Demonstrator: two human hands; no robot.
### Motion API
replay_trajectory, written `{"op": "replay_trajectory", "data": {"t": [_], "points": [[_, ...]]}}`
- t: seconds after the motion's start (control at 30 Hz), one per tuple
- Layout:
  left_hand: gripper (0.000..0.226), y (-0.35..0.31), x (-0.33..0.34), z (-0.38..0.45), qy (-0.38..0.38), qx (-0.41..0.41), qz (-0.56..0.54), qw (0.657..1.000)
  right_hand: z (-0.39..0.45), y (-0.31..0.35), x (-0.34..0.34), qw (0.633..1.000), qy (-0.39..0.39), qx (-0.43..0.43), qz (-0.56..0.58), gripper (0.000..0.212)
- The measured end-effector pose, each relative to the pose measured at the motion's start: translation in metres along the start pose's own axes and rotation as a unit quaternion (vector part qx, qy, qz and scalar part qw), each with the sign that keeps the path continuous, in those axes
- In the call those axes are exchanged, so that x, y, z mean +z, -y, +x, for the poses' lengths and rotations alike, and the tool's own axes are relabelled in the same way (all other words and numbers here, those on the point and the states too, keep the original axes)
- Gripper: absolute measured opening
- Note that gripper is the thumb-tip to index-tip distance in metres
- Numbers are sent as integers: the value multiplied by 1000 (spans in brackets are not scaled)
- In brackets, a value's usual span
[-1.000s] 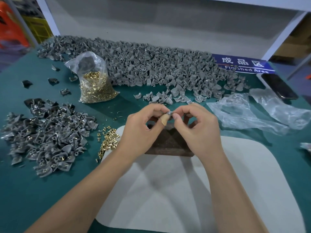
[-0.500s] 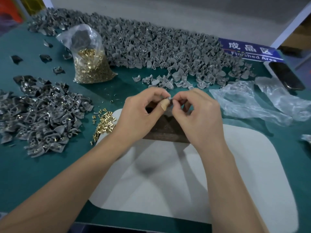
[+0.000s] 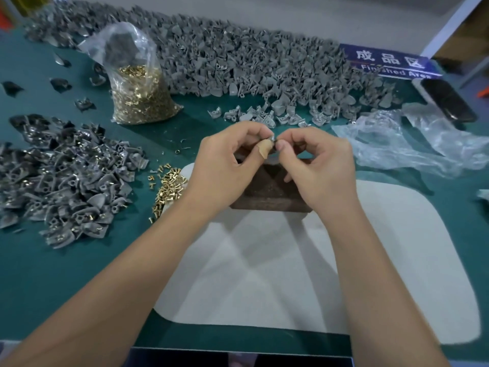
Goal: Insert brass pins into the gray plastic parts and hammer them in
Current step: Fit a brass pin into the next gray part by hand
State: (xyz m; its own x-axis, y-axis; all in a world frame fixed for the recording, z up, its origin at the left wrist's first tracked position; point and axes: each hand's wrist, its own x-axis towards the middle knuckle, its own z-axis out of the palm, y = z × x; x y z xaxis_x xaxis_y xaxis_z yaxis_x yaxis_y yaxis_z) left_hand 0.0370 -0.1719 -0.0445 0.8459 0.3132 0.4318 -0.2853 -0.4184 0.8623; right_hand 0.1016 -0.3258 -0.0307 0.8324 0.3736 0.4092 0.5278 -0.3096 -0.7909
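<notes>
My left hand [image 3: 225, 165] and my right hand [image 3: 320, 168] meet fingertip to fingertip above a dark brown block [image 3: 267, 192]. Between them they pinch one small gray plastic part [image 3: 272, 140], mostly hidden by the fingers; the left thumb wears a tan bandage. I cannot tell whether a brass pin is in the pinch. Loose brass pins [image 3: 166, 186] lie in a small heap left of my left wrist. A clear bag of brass pins [image 3: 140, 94] stands further back on the left.
A long heap of gray parts [image 3: 251, 67] runs along the back; another pile with brass pins in them [image 3: 68, 178] lies at the left. The block sits on a white mat [image 3: 317, 260]. Crumpled clear plastic [image 3: 402, 144], a blue sign [image 3: 389, 63] and a black phone [image 3: 449, 99] are at the right.
The hands keep the same pinch on the part. The camera has tilted down and a little left, so the table shifts up in view.
</notes>
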Motion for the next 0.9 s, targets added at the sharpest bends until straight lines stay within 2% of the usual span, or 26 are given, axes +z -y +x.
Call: {"op": "replay_trajectory", "data": {"t": [0.13,0.43,0.67,0.77,0.9], "points": [[11,-1,1,-1,-9,-12,-21,1000,-2,6,1,999,-6,11,29,8],[12,2,1,0,12,-15,-6,1000,-3,5,-2,1000,5,8,27,10],[10,-5,-2,3,17,-23,5,1000,-2,1,-3,997,2,30,76,8],[10,-6,-3,4,18,-42,17,999,-1,-1,1,995,3,50,83,9],[10,-10,-2,6,9,-78,-18,997,-1,-1,1,993,-6,51,102,14]]}}
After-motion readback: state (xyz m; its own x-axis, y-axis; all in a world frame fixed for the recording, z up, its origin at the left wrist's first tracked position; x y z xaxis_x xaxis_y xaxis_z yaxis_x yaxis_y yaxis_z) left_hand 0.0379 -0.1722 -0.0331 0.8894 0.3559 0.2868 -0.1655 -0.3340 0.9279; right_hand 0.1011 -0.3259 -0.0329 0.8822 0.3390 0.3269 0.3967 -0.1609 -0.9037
